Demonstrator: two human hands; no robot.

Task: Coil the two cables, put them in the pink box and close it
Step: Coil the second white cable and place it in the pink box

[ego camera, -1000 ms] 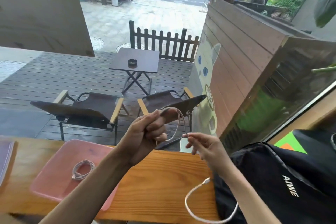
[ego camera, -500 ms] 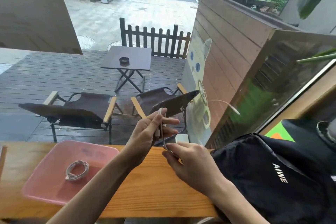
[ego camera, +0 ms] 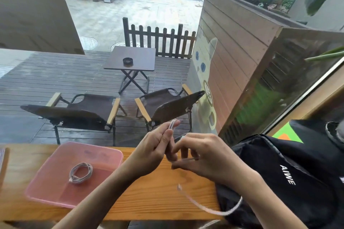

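The pink box point(ego camera: 46, 176) stands uncovered on the wooden counter at the left. One coiled white cable point(ego camera: 81, 173) lies inside it. My left hand point(ego camera: 154, 148) is raised above the counter, pinching folded loops of a second white cable point(ego camera: 208, 209) between thumb and fingers. My right hand point(ego camera: 202, 156) is just right of it, fingers curled around the same cable. The cable's loose end with its plug swings blurred below my right wrist, in front of the black bag.
A black backpack point(ego camera: 290, 173) lies on the counter's right end, close to my right arm. The counter point(ego camera: 149, 201) runs along a window; beyond the glass are two folding chairs and a small table. A pinkish flat edge point(ego camera: 2, 156), perhaps a lid, shows at far left.
My hands have come closer together and dropped a little. More of the cable is gathered in my left hand, and the loose tail has swung down below my right wrist.
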